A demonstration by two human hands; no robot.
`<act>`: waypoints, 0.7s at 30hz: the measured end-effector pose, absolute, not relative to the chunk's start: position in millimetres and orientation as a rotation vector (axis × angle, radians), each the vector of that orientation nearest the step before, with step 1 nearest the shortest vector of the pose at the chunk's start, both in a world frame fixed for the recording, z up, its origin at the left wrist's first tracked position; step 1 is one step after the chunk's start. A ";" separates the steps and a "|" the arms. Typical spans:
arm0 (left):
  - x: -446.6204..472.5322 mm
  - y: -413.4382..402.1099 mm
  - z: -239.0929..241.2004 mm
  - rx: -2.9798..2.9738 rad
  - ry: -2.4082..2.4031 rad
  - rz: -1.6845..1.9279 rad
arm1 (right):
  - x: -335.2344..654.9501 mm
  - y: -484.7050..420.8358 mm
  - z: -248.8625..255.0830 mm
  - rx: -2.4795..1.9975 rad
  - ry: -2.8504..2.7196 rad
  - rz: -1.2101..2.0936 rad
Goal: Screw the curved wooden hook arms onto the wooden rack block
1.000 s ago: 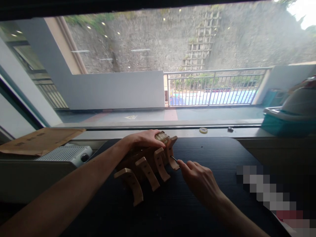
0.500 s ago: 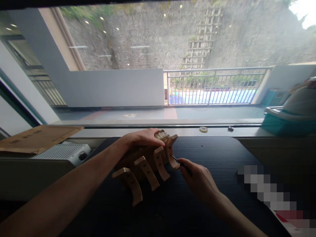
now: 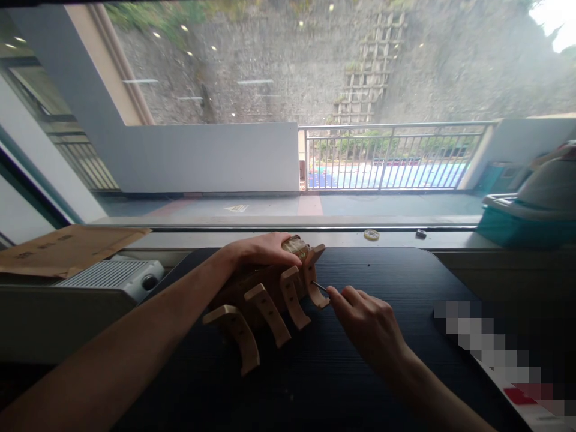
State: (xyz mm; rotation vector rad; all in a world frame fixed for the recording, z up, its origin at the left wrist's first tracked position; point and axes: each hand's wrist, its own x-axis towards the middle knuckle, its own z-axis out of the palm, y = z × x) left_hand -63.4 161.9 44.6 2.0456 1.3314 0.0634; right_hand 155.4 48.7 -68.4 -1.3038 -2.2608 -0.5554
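Note:
A wooden hook rack (image 3: 271, 279) rests on the dark table, its board running obliquely away from me. Several curved pale hooks with dark screw holes stick out from its near side. My left hand (image 3: 270, 248) is closed over the board's upper edge near the far end, beside a rough, bark-like patch (image 3: 294, 246); its fingertips are hidden behind the board. In my right hand (image 3: 365, 315) is a screwdriver (image 3: 320, 288), its handle covered by the closed fingers. The thin shaft points into the lower hole of the farthest hook (image 3: 310, 273).
The dark table (image 3: 387, 282) ends at a windowsill carrying a roll of tape (image 3: 371, 234) and a small dark object (image 3: 420, 234). A teal bin (image 3: 504, 222) is at right. Cardboard (image 3: 67, 249) lies over a white heater (image 3: 121, 276) at left.
My right hand has turned on the screwdriver, its knuckles rolling upward and the handle now hidden in the grip. The left hand and rack have stayed put.

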 end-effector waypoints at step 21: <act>-64.1 161.1 42.8 2.025 1.353 0.127 | 169.3 49.4 -51.7 -1.073 -2.371 -0.260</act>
